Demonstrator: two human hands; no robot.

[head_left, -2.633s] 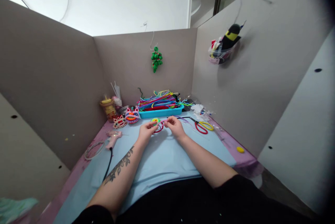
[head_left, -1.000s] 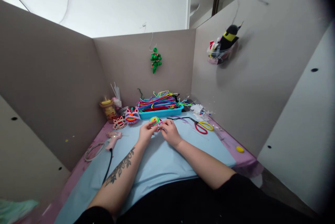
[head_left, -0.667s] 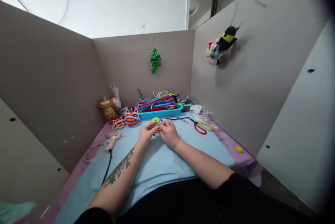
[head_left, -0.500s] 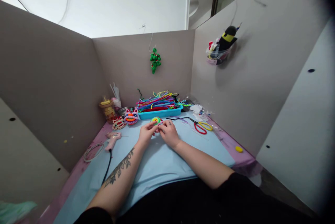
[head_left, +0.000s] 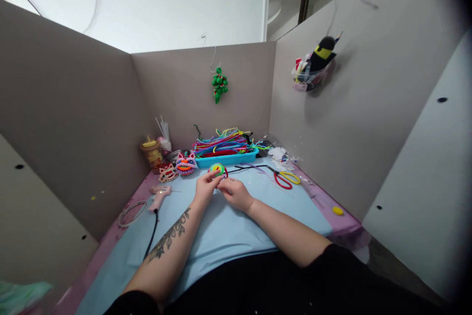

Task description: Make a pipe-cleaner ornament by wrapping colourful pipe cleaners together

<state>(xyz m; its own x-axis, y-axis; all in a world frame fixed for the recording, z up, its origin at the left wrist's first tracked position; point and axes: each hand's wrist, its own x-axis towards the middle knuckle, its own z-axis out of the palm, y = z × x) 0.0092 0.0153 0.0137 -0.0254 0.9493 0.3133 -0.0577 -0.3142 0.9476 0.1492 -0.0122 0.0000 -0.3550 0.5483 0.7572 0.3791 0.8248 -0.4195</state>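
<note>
I count one round green-and-yellow piece [head_left: 214, 167], centre of my clock, between my hands above the pale blue sheet [head_left: 228, 229]. Leftmost, toward 9:30, stands one tan cup with a yellow lid [head_left: 152, 155]; at 8 lies one pink glue gun [head_left: 160, 199]. One bundle of white sticks [head_left: 164, 130] rises at 10, too bunched for me to count. Around 9 sit two fuzzy-stem animal faces: the red-and-white face [head_left: 168, 173], then the lilac-and-pink face [head_left: 186, 163], side by side. At 12 I have one blue tray [head_left: 226, 160] heaped with more pipe cleaners [head_left: 223, 144] than I can count, and above it one green hanging ornament [head_left: 220, 84]. One pair of scissors [head_left: 283, 179], one handle red and one yellow, lies at 3; one yellow disc [head_left: 338, 211] sits past it, between 3 and 4.

My left forearm reaches up toward 1, and my left hand [head_left: 205, 186] is clamped on the round piece, thumb over its face. My right forearm slants in toward 10; my right hand [head_left: 236, 193] is curled, fingertips just below the piece, and I cannot tell whether they grip anything.
</note>
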